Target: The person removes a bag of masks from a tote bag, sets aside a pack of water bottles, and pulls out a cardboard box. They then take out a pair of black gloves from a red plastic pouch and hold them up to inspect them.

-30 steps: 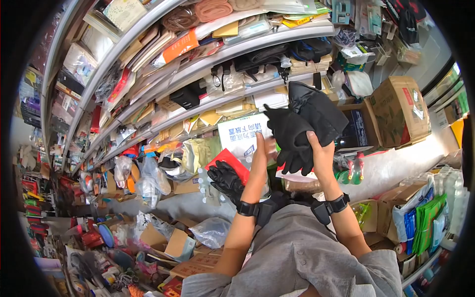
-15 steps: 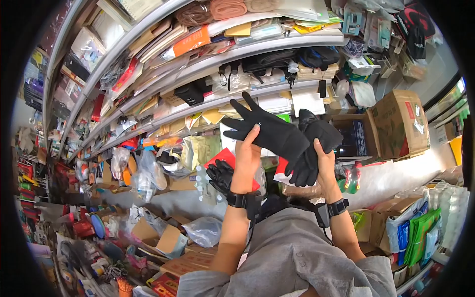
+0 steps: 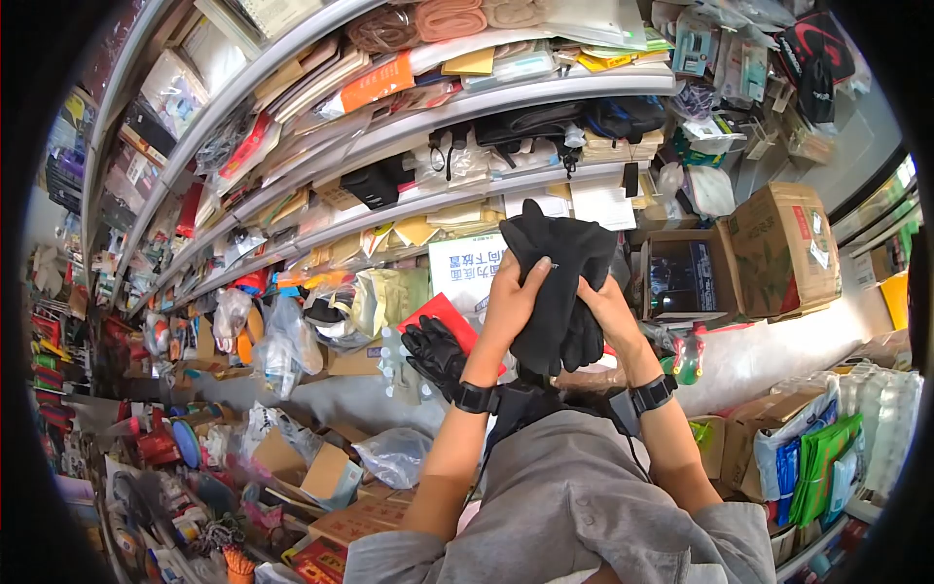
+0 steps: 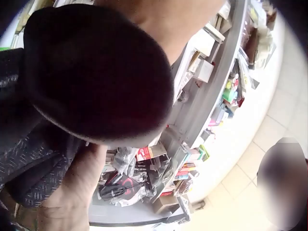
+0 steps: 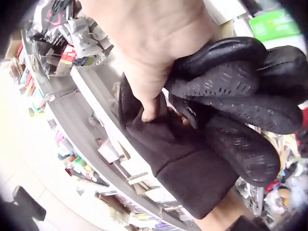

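Observation:
A pair of black gloves [image 3: 556,302] is held up in front of the body in the head view. My left hand [image 3: 514,300] grips one glove from the left, thumb laid across its dark cloth. From the other side my right hand [image 3: 613,313] pinches the pair. In the right wrist view, the right thumb presses into a plain black cuff [image 5: 199,183], and glove fingers [image 5: 231,106] with small grip marks fan out beside it. Up close in the left wrist view, a glove cuff [image 4: 101,77] hides much of the left hand.
Another black glove pair [image 3: 434,352] lies with a red card [image 3: 440,308] left of the hands. A white box [image 3: 465,273] with blue print stands behind. Packed shelves [image 3: 428,200] curve across the front; an open carton [image 3: 788,248] sits at the right.
The left glove was spread out flat with its fingers pointing left; now it hangs upright, over the other glove. My hands have come closer together.

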Motion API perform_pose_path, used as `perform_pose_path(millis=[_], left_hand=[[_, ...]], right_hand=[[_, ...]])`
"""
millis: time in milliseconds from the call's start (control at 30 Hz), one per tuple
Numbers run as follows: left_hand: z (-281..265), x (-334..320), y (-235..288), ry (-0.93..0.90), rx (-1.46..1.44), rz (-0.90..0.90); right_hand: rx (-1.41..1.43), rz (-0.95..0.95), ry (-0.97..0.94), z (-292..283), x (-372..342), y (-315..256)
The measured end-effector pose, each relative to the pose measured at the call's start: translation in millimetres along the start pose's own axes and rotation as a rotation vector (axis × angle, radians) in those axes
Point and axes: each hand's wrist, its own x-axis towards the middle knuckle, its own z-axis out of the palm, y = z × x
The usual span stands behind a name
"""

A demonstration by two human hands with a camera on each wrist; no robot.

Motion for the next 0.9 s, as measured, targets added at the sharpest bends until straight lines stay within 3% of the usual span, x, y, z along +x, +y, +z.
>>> perform_pose_path(millis=[33,100,167,200,300,433,567,700,800,900], left_hand=[[1,1,1,0.043,0.195,0.154],[4,-5,1,0.044,0.194,0.127],[6,-7,-7,0.002,0.369,0.091],[8,-9,-15,0.054,0.339,0.254],[6,-4,-24,0.139,0.307,0.140],[-19,-6,-13,0.027,-0.297,-0.127],[-26,-9,-9,-0.067,-0.566,-0.222],[-23,-12,6,-0.109,-0.579,-0.130],[-14,-11,17,-0.023,-0.405,-0.215],[9,-7,-13,0.102,-0.203,-0.061]], right_hand=[[0.022,0.041,-0.031,0,1,0],[0.111,0.105,-0.018,5,-1,-3],[0.200,0.168,-0.003,8,-1,-4],[0.182,0.172,0.000,8,0,-2],[0.128,0.129,0.088,13,3,-5],[0.181,0.018,0.220,5,4,-18],[-0.002,0.041,0.159,-2,2,-34],[-0.050,0.012,0.091,-9,1,-38],[-0.142,-0.047,0.090,-14,-1,-34],[-0.216,-0.128,0.073,-15,-6,-31]])
